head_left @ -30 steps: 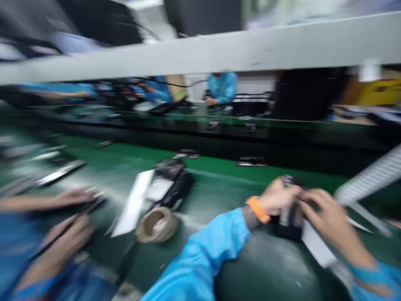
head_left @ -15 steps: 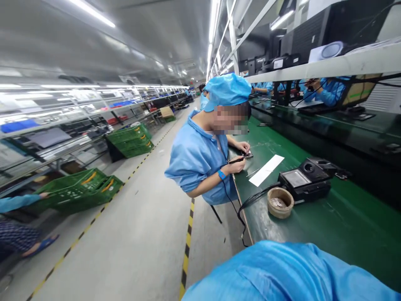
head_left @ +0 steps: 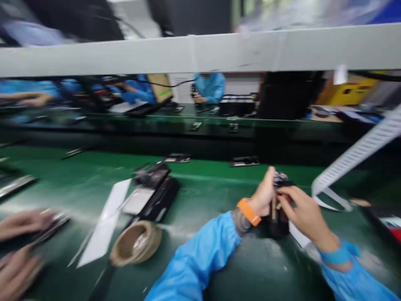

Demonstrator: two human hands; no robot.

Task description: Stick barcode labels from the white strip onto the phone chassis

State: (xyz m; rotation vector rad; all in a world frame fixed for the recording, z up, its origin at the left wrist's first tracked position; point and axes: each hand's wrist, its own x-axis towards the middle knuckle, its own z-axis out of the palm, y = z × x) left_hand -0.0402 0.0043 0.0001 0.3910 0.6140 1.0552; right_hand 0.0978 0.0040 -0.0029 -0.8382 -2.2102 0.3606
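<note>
Both of my hands meet at a dark electronic device [head_left: 280, 225] above the green bench; motion blur hides its exact kind. Gripping its left side is my left hand [head_left: 265, 194], with an orange band on the wrist. Shiny small parts [head_left: 280, 177] show at the device's upper end. From the right, my right hand [head_left: 305, 213] reaches onto the device's face with thumb and fingers pinched together. What lies between those fingertips is hidden. A blue band circles the right wrist.
To the left lie a black boxy unit [head_left: 171, 196], a round tan bowl [head_left: 153, 244] and a white strip [head_left: 102, 228]. A co-worker's hands [head_left: 23, 225] hold a part at far left. A perforated pale strip [head_left: 354, 156] slants at right, beneath a shelf beam [head_left: 219, 54].
My view has swung right, from the co-worker and the aisle to the bench in front of me. My two hands and the dark electronic device have come into view.
</note>
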